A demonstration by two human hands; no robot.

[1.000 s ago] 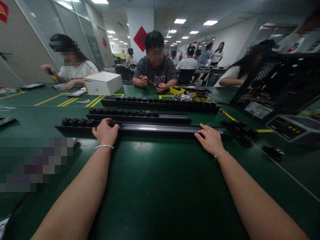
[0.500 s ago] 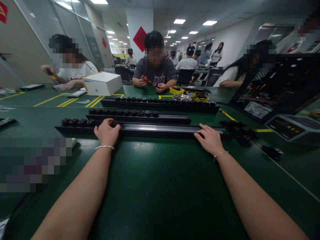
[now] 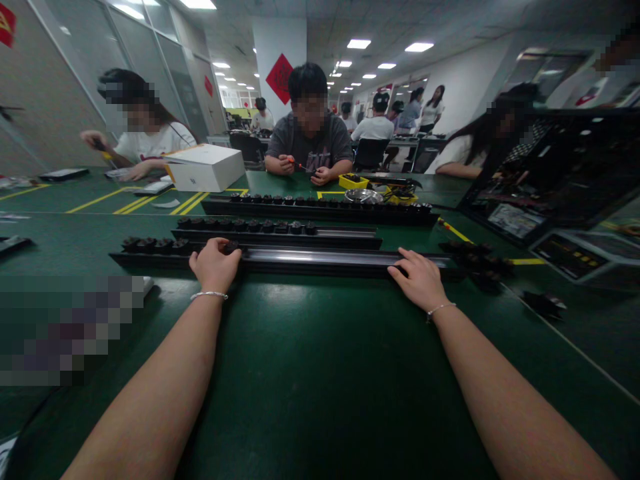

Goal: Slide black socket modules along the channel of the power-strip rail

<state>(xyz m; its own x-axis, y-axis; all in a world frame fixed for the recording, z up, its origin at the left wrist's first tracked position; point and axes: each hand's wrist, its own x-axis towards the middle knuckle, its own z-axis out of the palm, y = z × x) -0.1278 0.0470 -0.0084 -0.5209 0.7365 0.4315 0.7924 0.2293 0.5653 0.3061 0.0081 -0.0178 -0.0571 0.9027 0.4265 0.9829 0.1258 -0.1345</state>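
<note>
A long black rail [image 3: 320, 257] with a shiny metal channel lies across the table in front of me. Several small black knobbed parts [image 3: 155, 245] sit in a row at its left end. My left hand [image 3: 216, 265] is closed over another small black part [image 3: 231, 247] on the rail; its fingers partly cover that part. Towards the right end, my right hand [image 3: 420, 277] grips the rail, thumb on the near side and fingers over the top. Behind it lie a second rail [image 3: 345, 238], partly filled with similar parts, and a third, fuller rail [image 3: 320, 209].
Loose black parts [image 3: 480, 263] are heaped beside the rail's right end. Farther right are an open black computer case [image 3: 560, 177] and a boxy metal unit [image 3: 590, 257]. A white box [image 3: 205, 167] and a yellow tray [image 3: 353, 181] stand behind. Opposite, a person [image 3: 310, 137] holds a screwdriver.
My hands and the rail stay practically where they were. Across the table, the co-worker's screwdriver has shifted slightly.
</note>
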